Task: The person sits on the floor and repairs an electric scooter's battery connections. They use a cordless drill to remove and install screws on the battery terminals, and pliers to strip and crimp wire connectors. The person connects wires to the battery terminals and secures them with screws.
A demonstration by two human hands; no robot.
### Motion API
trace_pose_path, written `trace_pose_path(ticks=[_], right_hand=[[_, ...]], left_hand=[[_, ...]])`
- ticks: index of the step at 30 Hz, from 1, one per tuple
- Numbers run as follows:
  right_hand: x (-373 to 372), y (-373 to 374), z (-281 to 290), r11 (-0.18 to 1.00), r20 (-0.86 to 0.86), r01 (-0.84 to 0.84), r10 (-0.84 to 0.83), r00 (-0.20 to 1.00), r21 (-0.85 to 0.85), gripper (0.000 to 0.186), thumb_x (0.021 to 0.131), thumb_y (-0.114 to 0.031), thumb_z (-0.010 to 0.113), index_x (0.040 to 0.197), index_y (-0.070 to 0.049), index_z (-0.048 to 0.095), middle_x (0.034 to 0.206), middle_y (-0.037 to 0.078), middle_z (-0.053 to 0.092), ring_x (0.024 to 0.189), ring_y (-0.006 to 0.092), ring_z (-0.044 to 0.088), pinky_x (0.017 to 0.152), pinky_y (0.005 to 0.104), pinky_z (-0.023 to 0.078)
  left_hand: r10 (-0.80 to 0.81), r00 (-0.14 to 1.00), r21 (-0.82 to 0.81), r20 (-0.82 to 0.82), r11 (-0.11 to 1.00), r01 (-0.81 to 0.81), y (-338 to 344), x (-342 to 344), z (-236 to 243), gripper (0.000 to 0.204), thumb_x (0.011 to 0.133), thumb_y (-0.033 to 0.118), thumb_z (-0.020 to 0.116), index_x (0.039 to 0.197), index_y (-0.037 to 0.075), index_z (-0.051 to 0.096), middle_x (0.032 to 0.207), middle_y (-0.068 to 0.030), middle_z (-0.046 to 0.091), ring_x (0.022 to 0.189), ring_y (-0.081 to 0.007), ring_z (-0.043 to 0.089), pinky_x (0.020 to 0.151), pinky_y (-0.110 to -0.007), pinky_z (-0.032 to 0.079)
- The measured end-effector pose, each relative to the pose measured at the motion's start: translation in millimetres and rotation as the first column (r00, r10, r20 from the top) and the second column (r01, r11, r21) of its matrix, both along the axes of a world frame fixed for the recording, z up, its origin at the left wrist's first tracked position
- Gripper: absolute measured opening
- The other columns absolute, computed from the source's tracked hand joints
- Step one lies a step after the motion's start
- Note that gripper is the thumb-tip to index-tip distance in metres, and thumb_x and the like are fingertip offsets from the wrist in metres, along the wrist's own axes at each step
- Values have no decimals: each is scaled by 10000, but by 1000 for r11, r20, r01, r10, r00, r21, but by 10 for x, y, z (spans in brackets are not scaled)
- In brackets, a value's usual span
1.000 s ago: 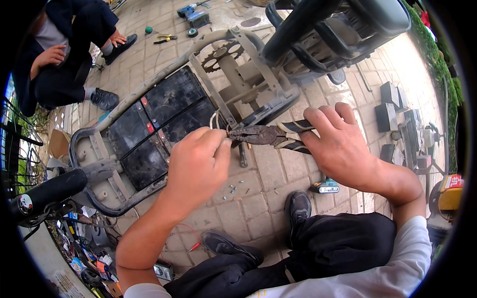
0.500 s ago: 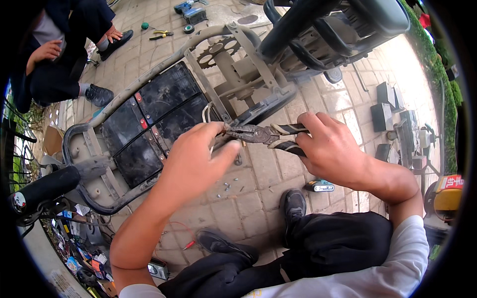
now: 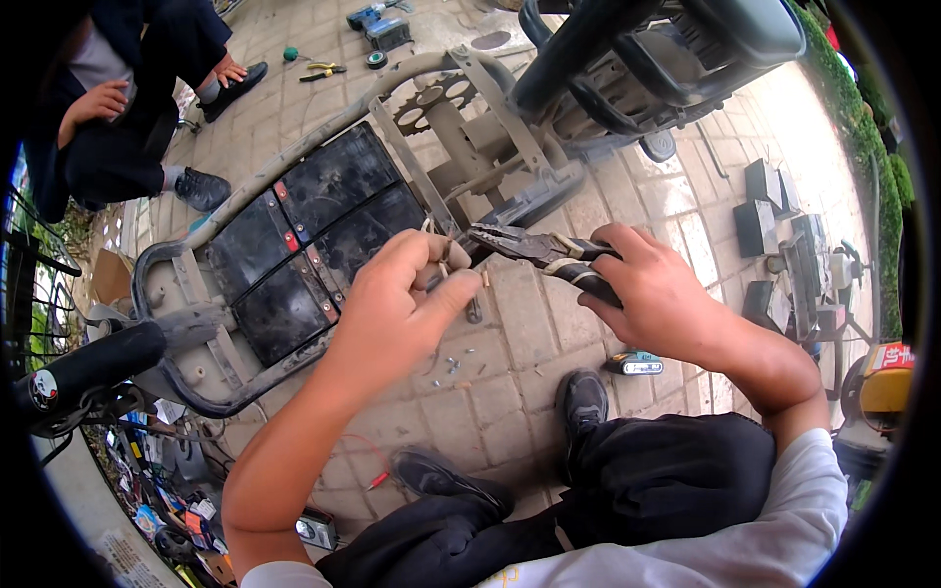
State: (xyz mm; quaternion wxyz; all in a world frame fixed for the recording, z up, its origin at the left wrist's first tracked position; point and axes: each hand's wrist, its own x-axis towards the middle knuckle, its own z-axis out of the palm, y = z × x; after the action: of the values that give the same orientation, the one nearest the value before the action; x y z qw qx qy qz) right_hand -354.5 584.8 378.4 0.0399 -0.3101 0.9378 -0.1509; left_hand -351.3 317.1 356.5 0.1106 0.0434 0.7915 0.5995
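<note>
Pliers [image 3: 529, 249] with dark jaws and black-and-tan handles are gripped in my right hand [image 3: 652, 289]. Their jaws look slightly parted and lie just right of my left fingertips. My left hand [image 3: 397, 294] is closed in a pinch on a pale wire [image 3: 427, 225], part of which loops up above the knuckles. Beyond my left hand, several black batteries [image 3: 353, 176] with red and metal terminals sit in the tubular frame [image 3: 245, 167] of a vehicle. My fingers hide most of the wire's end.
Small screws [image 3: 453, 367] lie on the paving below my hands, near a blue battery pack [image 3: 635, 364]. A cordless drill [image 3: 380, 27] and yellow-handled pliers [image 3: 321, 72] lie at the back. A seated person [image 3: 127, 108] is at far left. Dark boxes [image 3: 755, 227] stand at right.
The pliers have come away from my left fingertips, and their jaws now tilt up to the left. My left fingers have curled closer together around the wire.
</note>
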Motion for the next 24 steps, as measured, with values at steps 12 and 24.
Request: trace_pose_path(ticks=[12,24], right_hand=[[29,-16,221,975,-374,-46,126,919,216,245,715,-107,584,922,-1,660,1199,149,528,1039,285,504,890,389,394],[-15,-98,267,947,-418,-66,200,886,315,165,688,-131,608,806,-21,640,1101,124,524,944,255,491,809,365,399]], left_hand=[[-134,906,-276,-401,961,20,-62,-19,-11,110,891,56,619,955,-32,634,752,-115,508,633,-267,514,576,-348,415],[-240,788,-498,-566,862,-95,-43,-11,-65,72,819,25,651,855,-18,607,722,-152,513,639,-348,513,577,-416,418]])
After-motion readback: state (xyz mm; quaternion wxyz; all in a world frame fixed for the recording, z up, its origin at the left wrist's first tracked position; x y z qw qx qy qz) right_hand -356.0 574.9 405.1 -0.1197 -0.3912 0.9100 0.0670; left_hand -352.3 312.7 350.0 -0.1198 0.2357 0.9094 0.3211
